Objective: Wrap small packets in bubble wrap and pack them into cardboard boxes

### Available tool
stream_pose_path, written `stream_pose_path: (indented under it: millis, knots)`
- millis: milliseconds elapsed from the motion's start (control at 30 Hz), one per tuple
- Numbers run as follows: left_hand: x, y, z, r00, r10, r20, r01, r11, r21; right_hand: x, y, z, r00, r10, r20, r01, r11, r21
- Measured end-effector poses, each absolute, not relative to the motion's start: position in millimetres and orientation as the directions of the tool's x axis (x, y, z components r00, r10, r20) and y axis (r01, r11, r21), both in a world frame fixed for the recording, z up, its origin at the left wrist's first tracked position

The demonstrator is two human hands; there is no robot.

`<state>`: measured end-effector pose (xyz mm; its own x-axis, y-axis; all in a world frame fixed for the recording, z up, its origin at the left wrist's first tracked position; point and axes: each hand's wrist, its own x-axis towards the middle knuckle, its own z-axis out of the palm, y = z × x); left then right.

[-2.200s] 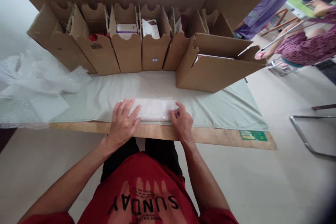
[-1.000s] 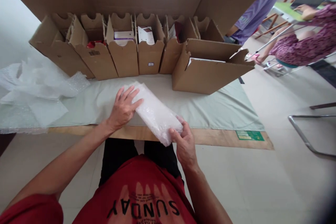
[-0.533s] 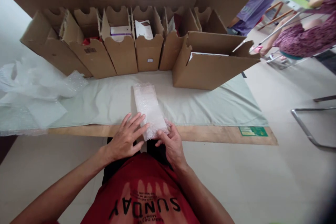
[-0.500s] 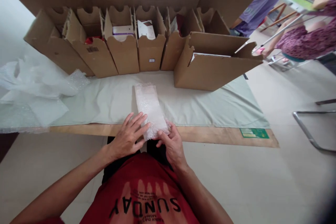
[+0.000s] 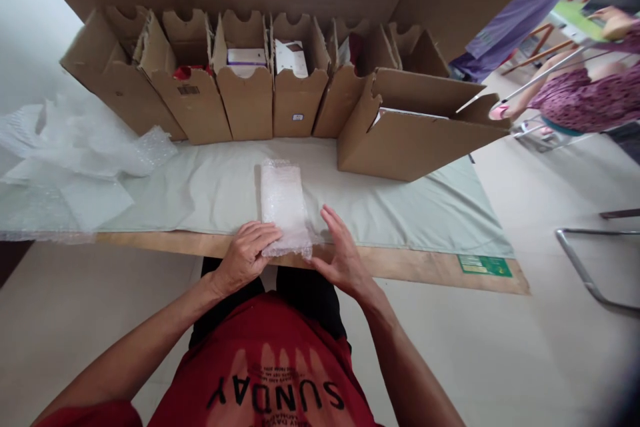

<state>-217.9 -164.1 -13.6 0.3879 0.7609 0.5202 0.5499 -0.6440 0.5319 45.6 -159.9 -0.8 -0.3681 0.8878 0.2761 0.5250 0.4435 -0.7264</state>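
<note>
A flat white bubble-wrap pouch (image 5: 286, 203) lies on the pale green cloth, its near end reaching over the table's wooden front edge. My left hand (image 5: 251, 252) is closed on the pouch's near left corner, fingers together on top and thumb at the edge. At the near right corner, my right hand (image 5: 345, 255) is open, its fingers stretched forward and apart from the thumb. The right thumb tip comes close to the pouch; whether it touches I cannot tell. What the pouch contains, if anything, is not visible.
Several cardboard file boxes (image 5: 249, 103) stand at the back, some holding small boxes. Another cardboard holder (image 5: 395, 147) stands angled at right. Loose bubble wrap (image 5: 75, 160) is heaped at left. A seated person (image 5: 585, 100) and a metal chair frame (image 5: 580, 253) are at far right.
My right hand has let go of the pouch's near right corner and opened outward. My left hand's fingers have drawn in from spread to closed on the corner. The pouch has turned straighter.
</note>
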Motion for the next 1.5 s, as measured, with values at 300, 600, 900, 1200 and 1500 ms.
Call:
stream_pose_path:
  millis: [300,600,900,1200,1500]
  knots:
    - [-221,-155,3,0.306,0.887,0.347,0.528,-0.461,0.713,13,-127,-1,-0.416,0.900,0.131,0.366,0.298,-0.882]
    - [-206,-147,10,-0.030,0.993,0.111,0.496,-0.082,0.864,-4,-118,-2,-0.230,0.973,-0.038,0.342,0.044,-0.939]
    - [-193,-128,-11,-0.138,0.967,0.213,0.692,-0.060,0.720,-15,-109,-5,-0.092,0.995,0.033,0.580,0.081,-0.810]
    - [-202,-113,-7,-0.059,0.996,0.067,0.723,-0.004,0.691,3,-152,25,-0.456,0.796,0.397,0.713,0.594,-0.373]
    - [-208,-112,-7,-0.014,0.999,0.044,0.648,-0.025,0.762,-18,-125,7,-0.646,0.730,0.224,0.679,0.683,-0.270]
